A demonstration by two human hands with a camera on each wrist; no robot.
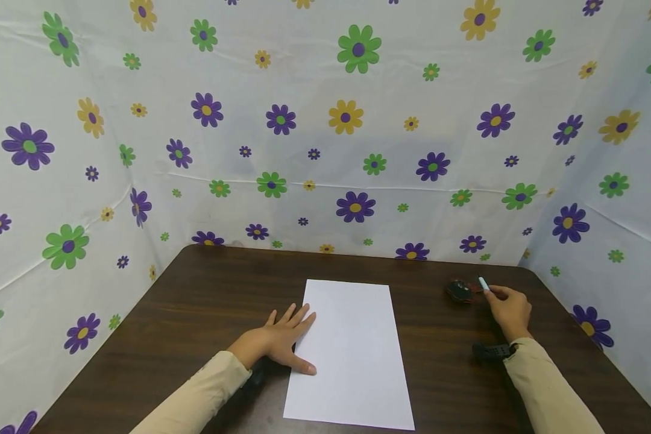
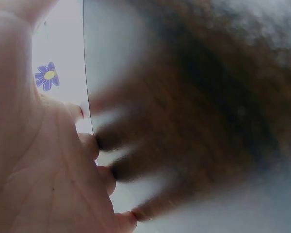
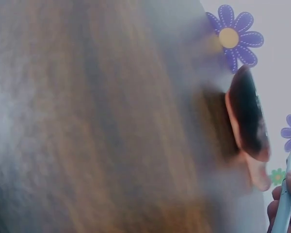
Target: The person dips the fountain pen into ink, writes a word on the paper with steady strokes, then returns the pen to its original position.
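Observation:
A white sheet of paper [image 1: 352, 355] lies lengthwise on the dark wooden table. My left hand [image 1: 284, 340] has its fingers spread, with fingertips and thumb over the sheet's left edge. In the left wrist view the palm [image 2: 48, 174] shows large, its fingertips against the blurred tabletop. Farther right, my right hand [image 1: 510, 310] pinches a slim pale pen [image 1: 484, 283] with a thin dark tip, pointing away from me. Just left of that hand sits a small rounded object [image 1: 459, 291], glossy black on top and reddish along its side, with a narrow end [image 3: 257, 172] in the right wrist view.
The brown table [image 1: 239, 277] has rounded far corners. White cloth [image 1: 304, 78] printed with purple, green and yellow flowers hangs behind it and along both sides. A dark band [image 1: 490, 351] is at the right wrist, beside the beige sleeve [image 1: 548, 386].

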